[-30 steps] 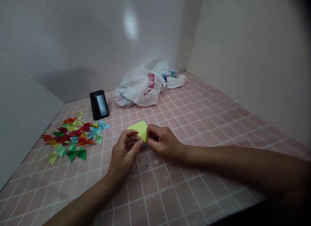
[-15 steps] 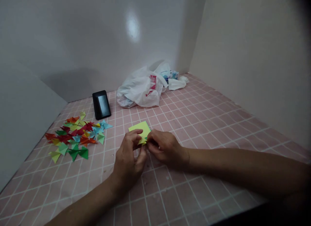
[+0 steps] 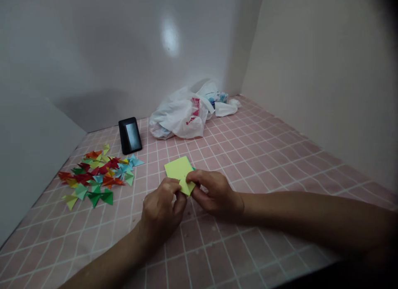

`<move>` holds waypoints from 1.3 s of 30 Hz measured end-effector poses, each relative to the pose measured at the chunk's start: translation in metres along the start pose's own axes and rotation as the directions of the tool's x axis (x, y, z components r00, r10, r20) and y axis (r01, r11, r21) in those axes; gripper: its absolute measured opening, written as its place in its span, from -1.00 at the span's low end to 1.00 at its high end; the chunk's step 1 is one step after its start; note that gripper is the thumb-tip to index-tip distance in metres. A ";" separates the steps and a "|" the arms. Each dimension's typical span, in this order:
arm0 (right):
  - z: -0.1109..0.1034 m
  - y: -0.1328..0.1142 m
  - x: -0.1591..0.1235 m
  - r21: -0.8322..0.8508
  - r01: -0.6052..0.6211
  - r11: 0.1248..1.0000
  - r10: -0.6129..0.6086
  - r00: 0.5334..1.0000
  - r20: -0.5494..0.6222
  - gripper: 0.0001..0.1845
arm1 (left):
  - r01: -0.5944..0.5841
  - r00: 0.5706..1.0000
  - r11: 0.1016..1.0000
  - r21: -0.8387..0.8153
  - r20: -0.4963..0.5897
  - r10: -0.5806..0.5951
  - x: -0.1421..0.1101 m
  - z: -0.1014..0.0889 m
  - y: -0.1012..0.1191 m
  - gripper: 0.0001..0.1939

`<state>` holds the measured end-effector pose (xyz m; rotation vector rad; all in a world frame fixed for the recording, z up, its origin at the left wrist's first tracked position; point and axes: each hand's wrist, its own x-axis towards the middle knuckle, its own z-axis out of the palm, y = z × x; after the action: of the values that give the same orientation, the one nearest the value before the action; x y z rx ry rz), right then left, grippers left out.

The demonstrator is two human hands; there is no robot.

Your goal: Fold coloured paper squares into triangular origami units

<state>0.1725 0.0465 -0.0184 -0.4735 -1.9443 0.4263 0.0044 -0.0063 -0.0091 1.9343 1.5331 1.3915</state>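
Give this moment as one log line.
left hand: holding yellow paper | right hand: pinching same paper | left side: colorful folded papers | back: black device, white plastic bag

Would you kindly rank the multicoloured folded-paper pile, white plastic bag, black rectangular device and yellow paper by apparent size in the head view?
Folded-paper pile, by outline
White bag
Black device, yellow paper: too alike to rank, the paper partly covered
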 end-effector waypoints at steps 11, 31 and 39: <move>-0.005 0.010 0.002 -0.083 0.172 0.982 -0.171 0.985 0.020 -0.82 | 0.538 0.843 0.600 -0.593 0.356 -0.404 0.011 -0.003 0.000 -0.82; -0.006 0.014 0.002 -0.173 0.242 0.955 -0.223 0.967 0.123 -0.90 | 0.514 0.855 0.724 -0.460 0.340 -0.391 0.012 -0.006 0.003 -0.82; -0.008 0.015 0.004 -0.256 0.311 0.915 -0.283 0.949 0.141 -0.88 | 0.566 0.821 0.686 -0.456 0.389 -0.419 0.012 -0.006 0.003 -0.83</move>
<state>0.1803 0.0618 -0.0194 -0.3270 -2.1437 -0.0190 0.0006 0.0014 0.0015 1.1590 1.2132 1.1149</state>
